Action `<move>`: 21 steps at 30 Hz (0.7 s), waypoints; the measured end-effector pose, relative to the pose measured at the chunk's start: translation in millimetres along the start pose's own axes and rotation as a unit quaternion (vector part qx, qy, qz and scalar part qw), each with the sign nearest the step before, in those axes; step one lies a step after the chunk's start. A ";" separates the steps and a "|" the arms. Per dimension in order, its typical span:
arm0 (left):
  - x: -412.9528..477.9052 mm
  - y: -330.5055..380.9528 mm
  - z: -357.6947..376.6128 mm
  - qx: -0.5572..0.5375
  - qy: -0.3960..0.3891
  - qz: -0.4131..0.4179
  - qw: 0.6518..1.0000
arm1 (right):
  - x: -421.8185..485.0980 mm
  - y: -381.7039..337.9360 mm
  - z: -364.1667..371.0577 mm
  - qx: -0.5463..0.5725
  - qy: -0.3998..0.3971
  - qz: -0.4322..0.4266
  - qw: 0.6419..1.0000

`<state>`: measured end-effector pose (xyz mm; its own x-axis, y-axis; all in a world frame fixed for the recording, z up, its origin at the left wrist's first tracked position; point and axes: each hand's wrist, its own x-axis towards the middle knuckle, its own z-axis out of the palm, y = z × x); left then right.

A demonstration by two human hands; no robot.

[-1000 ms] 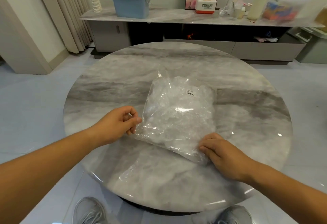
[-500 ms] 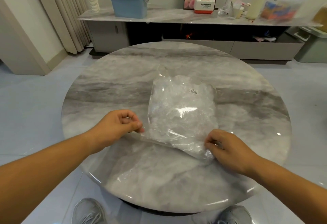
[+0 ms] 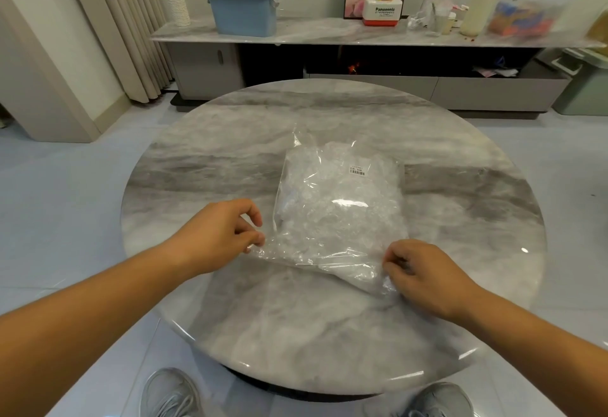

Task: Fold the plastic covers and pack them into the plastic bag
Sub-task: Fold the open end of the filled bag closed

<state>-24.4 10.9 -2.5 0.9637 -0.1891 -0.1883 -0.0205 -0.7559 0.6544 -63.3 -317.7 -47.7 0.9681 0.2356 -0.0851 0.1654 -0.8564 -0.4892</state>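
Pinching near-left corner of plastic bag (image 3: 340,209) with left hand (image 3: 215,235); gripping near-right corner with right hand (image 3: 424,276). Stuffed with plastic covers (image 3: 322,183); flat on bench (image 3: 296,334).

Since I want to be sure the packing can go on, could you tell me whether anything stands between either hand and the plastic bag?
Nothing visible does. The left hand pinches the plastic bag at its near left corner, and the right hand pinches its near right corner. The bag lies on the round table.
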 end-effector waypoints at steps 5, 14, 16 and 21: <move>7.8 0.4 11.2 0.013 0.027 -0.024 0.999 | 4.1 -2.7 2.2 -0.014 0.005 0.015 1.000; 19.7 -4.2 31.1 0.057 0.079 -0.062 0.993 | 12.8 -4.9 3.4 0.036 0.026 0.095 0.994; 20.2 -4.5 32.0 0.082 0.087 -0.062 0.991 | 15.0 -4.2 3.1 0.042 0.026 0.114 0.992; 18.7 -9.2 39.3 0.111 0.102 -0.066 0.986 | 18.9 0.5 -1.2 0.040 0.006 0.162 0.986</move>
<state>-16.6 -10.3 -40.9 0.9949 0.0342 -0.0948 0.0737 -0.8882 0.4535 -44.7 -314.3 -48.6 0.9699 -0.0503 -0.2381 -0.1677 -0.8471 -0.5043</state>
